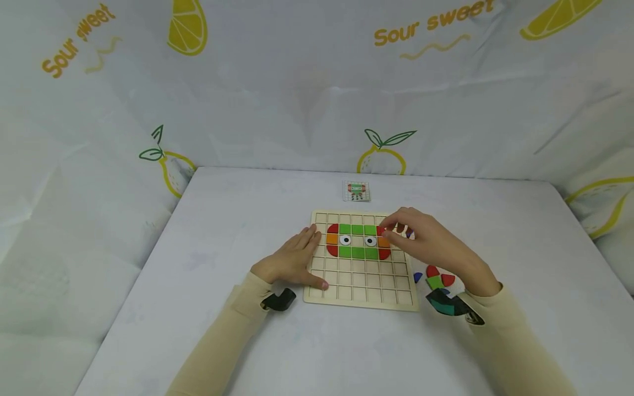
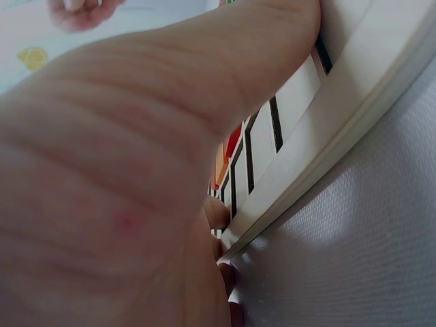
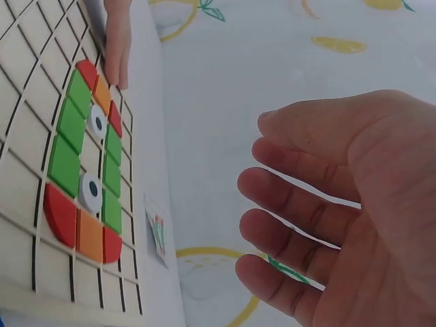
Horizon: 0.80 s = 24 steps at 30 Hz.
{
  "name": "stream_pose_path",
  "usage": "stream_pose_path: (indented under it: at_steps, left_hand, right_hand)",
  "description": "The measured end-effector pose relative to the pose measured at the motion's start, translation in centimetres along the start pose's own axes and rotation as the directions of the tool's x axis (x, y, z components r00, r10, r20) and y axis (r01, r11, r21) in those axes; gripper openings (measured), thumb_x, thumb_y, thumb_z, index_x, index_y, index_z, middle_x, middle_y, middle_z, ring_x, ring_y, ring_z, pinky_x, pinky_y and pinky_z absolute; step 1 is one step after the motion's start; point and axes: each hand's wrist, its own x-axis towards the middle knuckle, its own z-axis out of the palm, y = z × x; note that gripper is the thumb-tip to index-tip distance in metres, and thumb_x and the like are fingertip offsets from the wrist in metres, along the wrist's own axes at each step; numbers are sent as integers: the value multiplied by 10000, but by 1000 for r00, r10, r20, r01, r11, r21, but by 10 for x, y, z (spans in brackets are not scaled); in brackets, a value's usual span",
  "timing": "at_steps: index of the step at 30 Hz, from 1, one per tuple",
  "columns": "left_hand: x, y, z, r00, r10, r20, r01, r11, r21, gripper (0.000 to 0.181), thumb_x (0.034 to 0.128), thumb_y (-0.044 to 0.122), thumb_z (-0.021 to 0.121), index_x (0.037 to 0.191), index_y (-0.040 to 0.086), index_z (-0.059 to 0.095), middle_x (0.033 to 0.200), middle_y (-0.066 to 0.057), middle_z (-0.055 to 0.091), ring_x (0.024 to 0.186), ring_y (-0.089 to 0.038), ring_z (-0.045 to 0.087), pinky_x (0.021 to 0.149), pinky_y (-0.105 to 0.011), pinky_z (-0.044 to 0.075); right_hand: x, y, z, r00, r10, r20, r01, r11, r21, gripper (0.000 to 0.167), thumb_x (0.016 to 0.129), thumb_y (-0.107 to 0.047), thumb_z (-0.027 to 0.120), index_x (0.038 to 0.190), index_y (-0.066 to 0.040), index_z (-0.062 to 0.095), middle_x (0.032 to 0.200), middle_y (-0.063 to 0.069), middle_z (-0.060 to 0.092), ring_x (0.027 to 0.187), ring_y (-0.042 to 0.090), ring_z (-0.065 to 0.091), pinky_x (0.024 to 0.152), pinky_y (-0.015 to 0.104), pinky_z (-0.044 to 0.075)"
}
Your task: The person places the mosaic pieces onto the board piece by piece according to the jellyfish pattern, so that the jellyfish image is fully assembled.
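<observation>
A pale wooden grid board (image 1: 364, 283) lies on the table. Its upper rows carry green squares (image 1: 358, 253), orange squares (image 1: 332, 238), red rounded corner pieces (image 1: 384, 253) and two white discs with black eye dots (image 1: 345, 240). My left hand (image 1: 292, 258) rests on the board's left edge, fingers extended and thumb spread toward its lower left. Above the board's upper right hovers my right hand (image 1: 431, 239). In the right wrist view its fingers (image 3: 279, 231) are loosely bent, with nothing visible between them and the thumb.
Loose red (image 1: 448, 280), green (image 1: 435, 282) and blue (image 1: 418, 276) pieces lie right of the board, partly hidden by the right hand and wrist. A small picture card (image 1: 356, 191) lies behind the board. A lemon-print cloth (image 1: 277, 110) hangs at the back.
</observation>
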Motion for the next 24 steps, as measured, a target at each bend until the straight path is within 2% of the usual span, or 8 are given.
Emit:
stream_pose_path:
  at_steps: [10, 18, 24]
  left_hand:
    - [1, 0, 1, 1000, -3, 4, 3, 1000, 7, 1249, 805, 651, 743, 1636, 78, 8, 1722, -64, -125, 1608, -240, -66, 1311, -433, 63]
    - [-1, 0, 0, 1000, -3, 1, 3, 1000, -3, 1249, 801, 644, 752, 1637, 78, 16, 1722, -65, -124, 1608, -246, -59, 1311, -435, 64]
    - [1, -1, 2, 1000, 6, -7, -6, 1000, -2, 1249, 799, 646, 752, 1636, 72, 25, 1722, -73, -115, 1608, -253, -54, 1310, -440, 68]
  right_hand:
    - [-41, 22, -17, 998, 66, -21, -68, 994, -84, 270, 983, -239, 677, 1221, -112, 686, 1089, -13, 663, 976, 148, 550, 792, 307, 529]
    - [-60, 37, -12, 983, 178, 39, -176, 983, -48, 308, 949, -180, 709, 1233, -66, 665, 1072, 33, 662, 902, 175, 553, 647, 206, 528]
    - [-70, 47, -3, 978, 204, 51, -201, 977, -66, 265, 945, -163, 708, 1198, -83, 713, 1047, 0, 660, 909, 157, 560, 669, 202, 522]
